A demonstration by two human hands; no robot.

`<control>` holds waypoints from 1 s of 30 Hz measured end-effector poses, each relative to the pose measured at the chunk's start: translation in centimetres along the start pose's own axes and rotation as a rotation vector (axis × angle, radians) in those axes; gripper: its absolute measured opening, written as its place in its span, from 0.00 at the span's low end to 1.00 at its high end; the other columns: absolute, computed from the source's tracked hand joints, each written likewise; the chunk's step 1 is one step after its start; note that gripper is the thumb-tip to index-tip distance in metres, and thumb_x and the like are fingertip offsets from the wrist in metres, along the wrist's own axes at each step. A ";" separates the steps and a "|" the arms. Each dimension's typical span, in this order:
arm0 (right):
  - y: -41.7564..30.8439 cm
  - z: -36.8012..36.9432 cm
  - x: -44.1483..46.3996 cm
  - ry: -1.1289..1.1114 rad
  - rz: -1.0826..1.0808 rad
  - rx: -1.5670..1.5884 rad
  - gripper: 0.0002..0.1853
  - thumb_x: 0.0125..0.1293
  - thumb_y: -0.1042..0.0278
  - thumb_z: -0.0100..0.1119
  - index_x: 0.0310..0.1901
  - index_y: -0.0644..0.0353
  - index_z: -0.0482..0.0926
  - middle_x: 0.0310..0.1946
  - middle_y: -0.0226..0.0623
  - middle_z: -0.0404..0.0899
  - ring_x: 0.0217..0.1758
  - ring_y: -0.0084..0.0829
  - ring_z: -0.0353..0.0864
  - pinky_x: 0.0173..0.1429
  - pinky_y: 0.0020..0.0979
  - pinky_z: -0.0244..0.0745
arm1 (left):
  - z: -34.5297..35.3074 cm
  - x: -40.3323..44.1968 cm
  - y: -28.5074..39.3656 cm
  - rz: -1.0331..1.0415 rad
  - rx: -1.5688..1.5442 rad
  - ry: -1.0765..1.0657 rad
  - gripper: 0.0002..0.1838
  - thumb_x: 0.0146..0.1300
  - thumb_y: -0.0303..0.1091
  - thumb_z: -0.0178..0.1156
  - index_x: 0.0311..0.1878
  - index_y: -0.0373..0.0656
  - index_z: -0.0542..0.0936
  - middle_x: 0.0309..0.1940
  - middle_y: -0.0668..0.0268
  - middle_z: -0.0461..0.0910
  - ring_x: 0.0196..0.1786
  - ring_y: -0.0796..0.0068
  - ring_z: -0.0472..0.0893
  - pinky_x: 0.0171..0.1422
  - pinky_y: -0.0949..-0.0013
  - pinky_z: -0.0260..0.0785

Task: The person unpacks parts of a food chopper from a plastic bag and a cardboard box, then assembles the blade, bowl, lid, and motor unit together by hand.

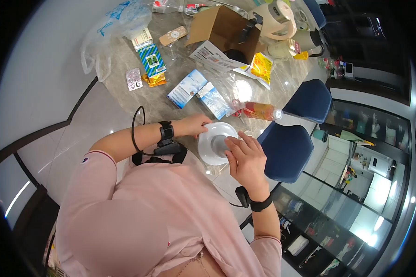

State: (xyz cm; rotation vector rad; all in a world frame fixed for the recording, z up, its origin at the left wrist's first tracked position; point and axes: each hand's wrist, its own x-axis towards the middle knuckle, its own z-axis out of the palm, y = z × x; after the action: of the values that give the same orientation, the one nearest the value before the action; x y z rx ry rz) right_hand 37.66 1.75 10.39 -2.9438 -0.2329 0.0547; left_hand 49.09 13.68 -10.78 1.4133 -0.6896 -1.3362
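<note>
A round white dish (pixel 206 147) is held in front of my chest, at the near edge of the table. My left hand (pixel 196 125) grips its upper left rim, the fingers partly hidden. At its middle is a smooth grey round piece (pixel 219 146); whether it is part of the dish I cannot make out. My right hand (pixel 247 157) closes over this piece from the right, thumb below and fingers across the top. Just beyond the dish lie a blue and white box (pixel 188 88), a blue and white packet (pixel 215 100) and a bottle of orange-red drink (pixel 259 111).
An open cardboard box (pixel 215 27) stands farther back, beside a cream kettle (pixel 278 19) and a yellow bag (pixel 260 69). Small boxes, sachets and a clear plastic bag (pixel 118 27) are at the left. Blue chairs (pixel 287 152) flank the table's right side.
</note>
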 end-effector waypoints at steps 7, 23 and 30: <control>0.3 5.5 -1.3 0.023 0.058 -0.017 0.12 0.58 0.65 0.59 0.43 0.58 0.79 0.46 0.35 0.80 0.55 0.42 0.75 0.56 0.43 0.69 | 0.1 -0.2 0.4 0.043 0.030 0.051 0.18 0.59 0.26 0.54 0.53 0.37 0.76 0.30 0.61 0.81 0.24 0.76 0.79 0.26 0.74 0.74; 1.9 5.9 -2.7 0.107 0.157 0.029 0.12 0.58 0.63 0.59 0.43 0.57 0.80 0.50 0.36 0.78 0.57 0.43 0.74 0.59 0.44 0.68 | 0.4 -0.3 0.0 0.039 0.056 0.043 0.17 0.58 0.26 0.55 0.51 0.36 0.77 0.29 0.61 0.80 0.24 0.77 0.80 0.25 0.74 0.74; 0.7 2.0 -2.2 0.082 0.165 -0.039 0.13 0.59 0.60 0.60 0.43 0.55 0.82 0.51 0.33 0.77 0.60 0.42 0.72 0.64 0.48 0.62 | 0.2 0.0 0.1 0.062 0.002 0.059 0.14 0.55 0.24 0.57 0.46 0.31 0.78 0.27 0.57 0.81 0.21 0.71 0.81 0.22 0.70 0.75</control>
State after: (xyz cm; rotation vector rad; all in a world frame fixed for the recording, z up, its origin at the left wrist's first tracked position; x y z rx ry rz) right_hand 35.47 1.04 8.30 -2.9894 0.0206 -0.0477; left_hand 48.94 13.65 -10.66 1.4162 -0.6905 -1.2412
